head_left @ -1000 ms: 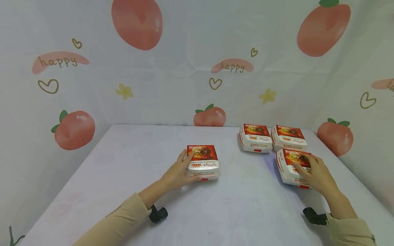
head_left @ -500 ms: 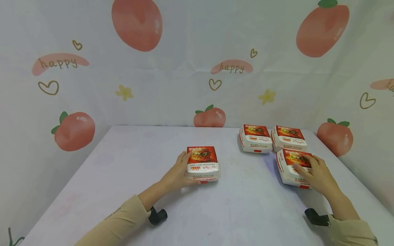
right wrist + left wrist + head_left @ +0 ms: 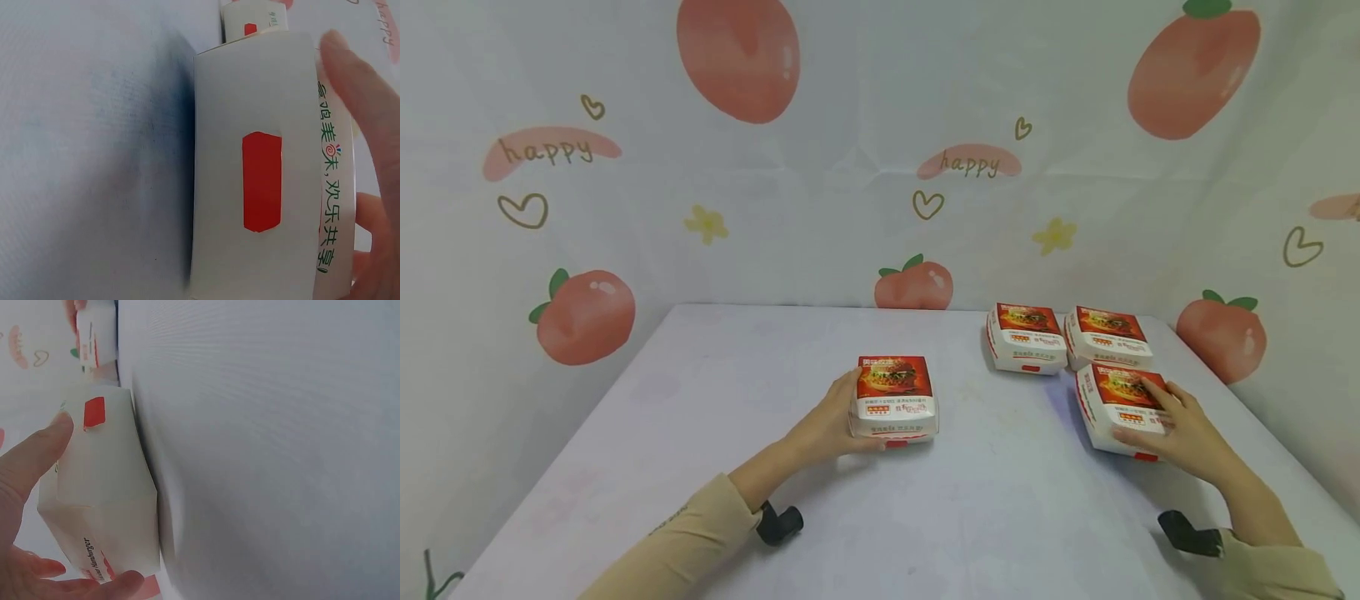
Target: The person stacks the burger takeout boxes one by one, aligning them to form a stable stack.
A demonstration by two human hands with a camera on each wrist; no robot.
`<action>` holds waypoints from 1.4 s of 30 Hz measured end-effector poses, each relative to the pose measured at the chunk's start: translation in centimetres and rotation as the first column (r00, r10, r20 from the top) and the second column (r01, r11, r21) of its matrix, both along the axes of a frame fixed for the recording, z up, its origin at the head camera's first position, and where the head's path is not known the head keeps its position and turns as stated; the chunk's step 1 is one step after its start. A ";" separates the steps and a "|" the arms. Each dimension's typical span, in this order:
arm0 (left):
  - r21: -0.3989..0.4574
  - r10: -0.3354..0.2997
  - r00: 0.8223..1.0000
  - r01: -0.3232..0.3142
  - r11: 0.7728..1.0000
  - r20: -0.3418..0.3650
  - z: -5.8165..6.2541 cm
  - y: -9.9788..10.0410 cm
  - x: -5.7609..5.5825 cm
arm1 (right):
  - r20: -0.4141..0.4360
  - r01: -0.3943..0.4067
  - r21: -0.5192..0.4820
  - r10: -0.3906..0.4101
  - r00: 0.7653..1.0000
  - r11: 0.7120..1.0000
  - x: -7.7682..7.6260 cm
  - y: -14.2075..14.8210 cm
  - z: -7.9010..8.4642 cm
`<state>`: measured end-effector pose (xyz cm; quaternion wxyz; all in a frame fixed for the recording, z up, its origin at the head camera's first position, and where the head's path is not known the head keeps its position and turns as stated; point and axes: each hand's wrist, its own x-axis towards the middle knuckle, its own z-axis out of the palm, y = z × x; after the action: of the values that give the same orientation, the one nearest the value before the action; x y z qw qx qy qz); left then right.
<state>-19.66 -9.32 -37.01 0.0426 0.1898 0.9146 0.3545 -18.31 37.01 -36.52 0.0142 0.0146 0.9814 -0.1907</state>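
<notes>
In the head view my left hand (image 3: 831, 425) grips a white hamburger box (image 3: 897, 430) with a red burger picture on its lid, at the middle of the table. The left wrist view shows the thumb (image 3: 47, 450) along the box's front and the fingertips (image 3: 128, 584) on its side. At the right, my right hand (image 3: 1187, 433) holds a second hamburger box (image 3: 1112, 417), which sits slightly turned. Its thumb (image 3: 340, 56) lies along the lid's front edge in the right wrist view; the other fingers are partly hidden behind the box.
Two more hamburger boxes, one at back left (image 3: 1028, 352) and one at back right (image 3: 1108, 352), stand side by side behind the right-hand box. The pale table (image 3: 760, 350) meets a printed cloth backdrop (image 3: 820, 192) at its far edge.
My left fingers have slid off the lid to the box's left side. My right thumb has moved from the lid down to its front edge, and the right wrist has shifted rightward. The boxes keep their places.
</notes>
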 end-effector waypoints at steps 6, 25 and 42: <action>0.015 -0.003 1.000 0.003 1.000 -0.001 0.0 -0.2 -0.1 | -0.005 -0.020 -0.027 0.020 1.000 0.999 0.1 0.1 -0.1; 0.028 0.007 1.000 -0.007 1.000 0.009 0.1 -0.3 0.1 | -0.095 -0.030 -0.023 0.028 0.995 0.999 0.1 -0.9 1.2; 0.043 -0.002 1.000 0.003 0.999 -0.012 0.0 -0.4 0.2 | -0.200 -0.086 -0.046 0.075 0.977 0.995 -0.1 -2.9 3.6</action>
<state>-19.50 -9.74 -37.03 0.0336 0.1939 0.9068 0.3728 -18.44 34.13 -32.89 -0.0754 -0.0446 0.9722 -0.2173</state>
